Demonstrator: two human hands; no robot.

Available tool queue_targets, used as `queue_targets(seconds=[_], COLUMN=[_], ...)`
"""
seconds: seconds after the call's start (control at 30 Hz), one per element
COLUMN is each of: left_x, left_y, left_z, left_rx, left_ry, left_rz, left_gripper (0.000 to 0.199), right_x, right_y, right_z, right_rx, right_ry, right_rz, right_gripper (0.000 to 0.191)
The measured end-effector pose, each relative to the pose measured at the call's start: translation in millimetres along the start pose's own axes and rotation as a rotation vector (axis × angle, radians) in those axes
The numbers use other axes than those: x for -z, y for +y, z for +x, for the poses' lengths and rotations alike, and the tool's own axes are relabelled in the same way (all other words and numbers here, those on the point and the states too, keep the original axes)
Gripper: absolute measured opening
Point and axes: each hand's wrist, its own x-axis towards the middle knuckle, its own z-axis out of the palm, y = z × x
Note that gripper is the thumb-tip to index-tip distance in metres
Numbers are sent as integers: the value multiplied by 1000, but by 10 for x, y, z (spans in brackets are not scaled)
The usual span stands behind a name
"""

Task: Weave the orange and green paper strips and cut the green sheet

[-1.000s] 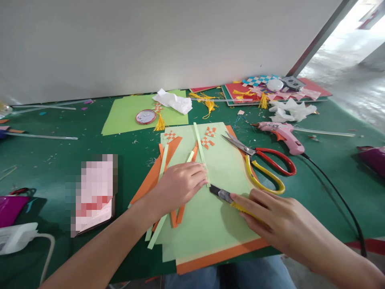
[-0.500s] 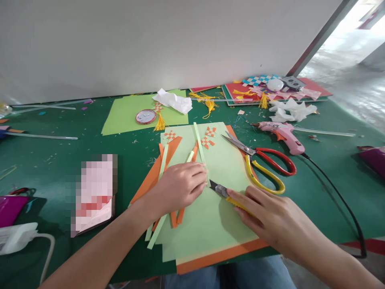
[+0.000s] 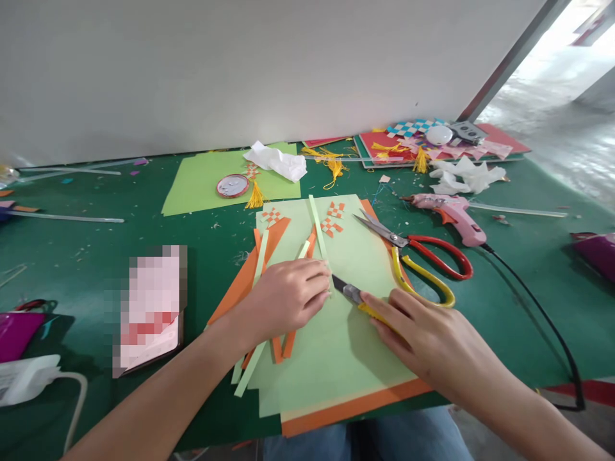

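My left hand has its fingers pressed together on the lower end of a narrow pale green strip; part of the strip is hidden under them. My right hand is wrapped round a yellow utility knife, its blade pointing up-left at the strip beside my left fingertips. Both hands are over pale green sheets with orange paper beneath. Green and orange strips lie around and under my left hand. Small woven orange-and-white pieces sit near the top of the sheets.
Red-and-yellow scissors lie open right of the sheets, with a pink glue gun and its cord beyond. A phone is at left. Behind are bright green paper, crumpled tissue, yellow tassels and a red folder.
My right hand has moved the knife slightly up and to the left, so the blade is higher along the strip. My left hand has stayed in place.
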Motion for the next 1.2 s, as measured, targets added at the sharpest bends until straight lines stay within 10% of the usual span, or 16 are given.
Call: queue_targets(seconds=[0.7,1.2], left_x=[-37,8], left_y=[-22,-22], left_z=[-6,-10], left_rx=[19,18], left_ry=[0,-38], left_rz=[33,-15], left_gripper=[24,22], right_x=[112,-13], right_y=[183,118], right_z=[-143,37], right_rx=[61,60], right_ry=[-175,-71], right_rz=[210,49], right_gripper=[35,35])
